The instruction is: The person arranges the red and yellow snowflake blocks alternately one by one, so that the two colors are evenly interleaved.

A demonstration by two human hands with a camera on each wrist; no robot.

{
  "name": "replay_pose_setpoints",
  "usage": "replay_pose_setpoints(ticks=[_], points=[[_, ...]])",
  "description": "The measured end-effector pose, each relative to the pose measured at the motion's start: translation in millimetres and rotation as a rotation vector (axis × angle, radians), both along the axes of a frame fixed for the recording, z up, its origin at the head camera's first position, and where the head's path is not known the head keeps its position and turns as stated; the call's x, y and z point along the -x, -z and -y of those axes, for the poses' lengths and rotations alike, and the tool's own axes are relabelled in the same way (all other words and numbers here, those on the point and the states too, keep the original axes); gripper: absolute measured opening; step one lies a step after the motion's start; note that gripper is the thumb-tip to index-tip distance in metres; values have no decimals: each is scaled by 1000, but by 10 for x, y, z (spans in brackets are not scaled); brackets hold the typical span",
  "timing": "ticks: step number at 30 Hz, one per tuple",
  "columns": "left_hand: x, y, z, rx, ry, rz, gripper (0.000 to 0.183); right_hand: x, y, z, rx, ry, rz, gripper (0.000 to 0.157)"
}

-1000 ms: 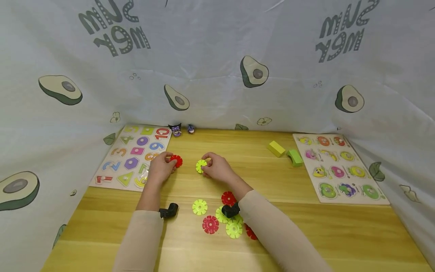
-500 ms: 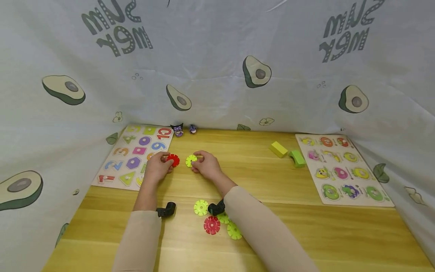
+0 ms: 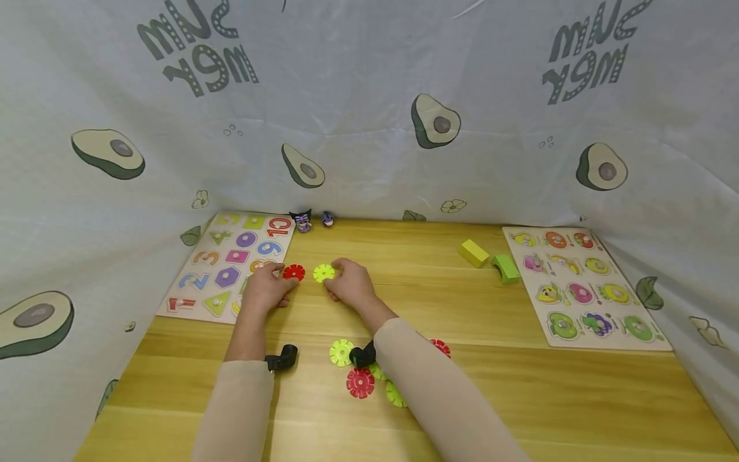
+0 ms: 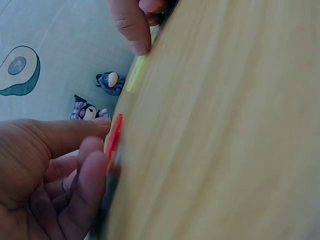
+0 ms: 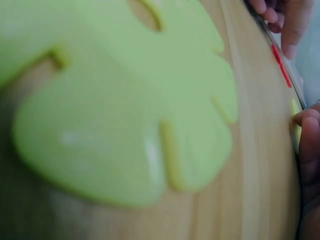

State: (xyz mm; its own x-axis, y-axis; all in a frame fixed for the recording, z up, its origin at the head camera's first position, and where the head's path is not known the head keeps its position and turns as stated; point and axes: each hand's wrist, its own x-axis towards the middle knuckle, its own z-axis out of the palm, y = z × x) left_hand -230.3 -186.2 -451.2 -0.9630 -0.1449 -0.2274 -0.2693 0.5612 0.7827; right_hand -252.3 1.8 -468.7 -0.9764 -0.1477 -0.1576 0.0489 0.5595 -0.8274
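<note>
My left hand (image 3: 265, 287) pinches a red notched plastic disc (image 3: 294, 273) at its left edge, between thumb and index finger. Facing it, my right hand (image 3: 353, 282) pinches a yellow-green disc (image 3: 324, 273) of the same flower shape. A narrow gap separates the two discs, just above the table. Both appear edge-on in the left wrist view, the red disc (image 4: 115, 135) below the yellow-green disc (image 4: 136, 74). More discs lie nearer the body, among them a yellow-green one (image 3: 341, 352) and a red one (image 3: 360, 383); my right sleeve partly hides the pile.
A number puzzle board (image 3: 226, 277) lies beside my left hand. At the far right is a fruit puzzle board (image 3: 600, 305), with a yellow block (image 3: 474, 253) and a green arch block (image 3: 506, 269) near it. Two small figurines (image 3: 302, 221) stand against the back curtain (image 3: 369, 128).
My right hand has moved left with its yellow-green disc, closer to the red one. Both held discs have tilted flatter. The left hand has barely shifted.
</note>
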Motion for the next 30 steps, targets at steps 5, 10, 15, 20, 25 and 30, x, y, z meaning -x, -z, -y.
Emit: replay_pose_setpoints(ticks=[5,10,15,20,25,30], points=[[-8,74,-40,-158,-21,75,51,-5,14,17,-37,-2,15,43],[-3,83,-68,-157,-39,92,48,-8,23,48,-69,17,5,44],[4,80,-80,-153,-44,104,49,-18,6,81,-94,31,-8,45],[20,84,-73,-131,-48,113,50,-12,-13,111,-130,24,-14,45],[27,107,-91,-113,-45,106,51,3,-36,95,-120,-9,9,48],[37,130,-172,-162,32,43,53,8,-86,-32,51,-36,94,52]])
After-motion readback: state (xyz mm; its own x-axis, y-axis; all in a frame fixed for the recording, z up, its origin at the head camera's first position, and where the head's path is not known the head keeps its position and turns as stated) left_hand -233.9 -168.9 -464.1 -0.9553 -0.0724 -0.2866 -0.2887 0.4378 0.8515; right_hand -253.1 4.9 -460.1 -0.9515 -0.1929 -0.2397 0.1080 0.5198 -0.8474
